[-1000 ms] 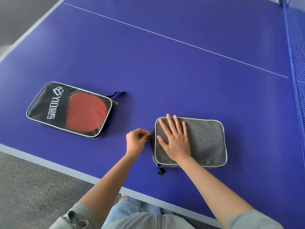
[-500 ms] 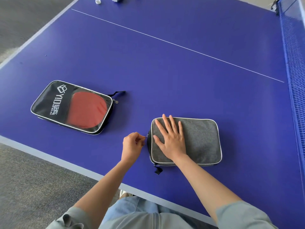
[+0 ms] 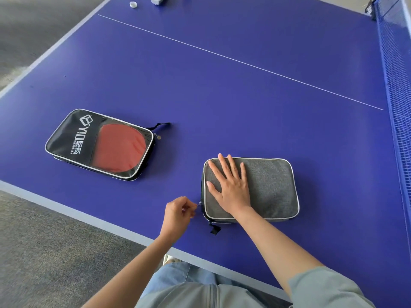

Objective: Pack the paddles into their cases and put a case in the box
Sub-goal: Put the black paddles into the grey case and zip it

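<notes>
A grey fabric paddle case (image 3: 269, 187) with pale piping lies on the blue table near the front edge. My right hand (image 3: 229, 185) rests flat on its left half, fingers spread. My left hand (image 3: 179, 213) pinches the zipper pull (image 3: 199, 204) at the case's left side, low down near the front corner. To the left lies a black case (image 3: 73, 138) with a clear window, through which a red paddle (image 3: 120, 150) shows. No box is in view.
The blue table-tennis table (image 3: 222, 96) has a white line across it and a net (image 3: 398, 90) along the right side. Two small white objects (image 3: 133, 4) sit at the far edge. Grey carpet (image 3: 44, 252) lies to the left and front.
My left hand has drawn the zipper pull down the case's left side toward the front corner. My right hand stays flat on the grey case. The camera has tilted up slightly.
</notes>
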`<control>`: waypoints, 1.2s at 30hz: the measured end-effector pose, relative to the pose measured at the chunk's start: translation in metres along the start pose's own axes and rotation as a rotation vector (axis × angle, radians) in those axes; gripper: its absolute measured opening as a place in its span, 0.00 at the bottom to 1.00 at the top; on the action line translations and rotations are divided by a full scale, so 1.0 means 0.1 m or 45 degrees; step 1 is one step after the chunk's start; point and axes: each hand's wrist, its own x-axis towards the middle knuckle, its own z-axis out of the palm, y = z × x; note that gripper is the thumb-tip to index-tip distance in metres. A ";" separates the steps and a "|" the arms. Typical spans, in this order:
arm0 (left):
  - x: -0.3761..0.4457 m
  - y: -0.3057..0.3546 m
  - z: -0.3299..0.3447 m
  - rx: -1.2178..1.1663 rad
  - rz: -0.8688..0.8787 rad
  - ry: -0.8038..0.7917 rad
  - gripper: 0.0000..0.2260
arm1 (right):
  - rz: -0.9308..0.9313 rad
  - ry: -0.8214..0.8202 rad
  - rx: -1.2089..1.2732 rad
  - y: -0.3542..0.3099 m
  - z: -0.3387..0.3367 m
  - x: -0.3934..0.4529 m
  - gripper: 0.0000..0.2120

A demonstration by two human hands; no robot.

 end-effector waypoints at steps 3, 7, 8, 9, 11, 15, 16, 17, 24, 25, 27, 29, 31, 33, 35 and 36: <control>-0.09 -0.06 -0.03 -0.041 -0.008 0.002 0.15 | -0.008 0.004 -0.001 0.00 0.00 0.00 0.29; -0.14 -0.01 -0.05 -0.034 0.036 -0.007 0.14 | -0.006 0.011 -0.010 0.01 0.00 0.00 0.29; -0.14 0.00 -0.05 -0.040 0.045 -0.010 0.12 | -0.006 0.008 -0.013 0.00 0.00 0.00 0.29; -0.13 0.01 -0.06 -0.049 0.044 -0.017 0.11 | 0.000 0.004 -0.015 0.00 0.00 0.01 0.29; -0.11 0.04 -0.09 -0.056 0.032 -0.016 0.10 | 0.047 -0.002 -0.017 -0.03 0.00 0.01 0.29; -0.03 0.07 -0.18 -0.065 0.023 0.010 0.08 | 0.184 0.006 0.016 -0.15 -0.02 0.13 0.29; -0.02 0.08 -0.20 -0.062 0.009 0.013 0.09 | 0.208 0.006 0.021 -0.17 -0.03 0.16 0.29; 0.00 0.09 -0.22 -0.063 -0.007 0.010 0.10 | 0.227 0.006 0.025 -0.19 -0.03 0.19 0.29; 0.14 0.12 -0.29 -0.107 -0.159 -0.052 0.09 | 0.267 -0.061 0.035 -0.24 -0.08 0.24 0.29; 0.16 0.14 -0.28 -0.134 -0.207 -0.046 0.08 | 0.269 -0.078 0.060 -0.24 -0.09 0.23 0.28; 0.18 0.20 -0.28 -0.187 -0.266 -0.061 0.04 | 0.275 -0.096 0.156 -0.22 -0.12 0.19 0.28; 0.20 0.27 -0.27 -0.159 -0.229 -0.086 0.03 | 0.276 -0.076 0.307 -0.19 -0.18 0.10 0.27; 0.21 0.35 -0.27 -0.079 -0.173 -0.064 0.07 | 0.318 -0.002 0.476 -0.16 -0.26 -0.07 0.27; 0.17 0.44 -0.25 0.022 -0.154 0.004 0.07 | 0.466 0.123 0.602 -0.11 -0.32 -0.30 0.26; 0.08 0.55 -0.21 0.099 -0.178 -0.002 0.05 | 0.716 0.261 0.661 -0.03 -0.34 -0.53 0.28; 0.04 0.61 -0.15 0.083 -0.247 -0.076 0.05 | 0.865 0.321 0.692 0.03 -0.35 -0.64 0.30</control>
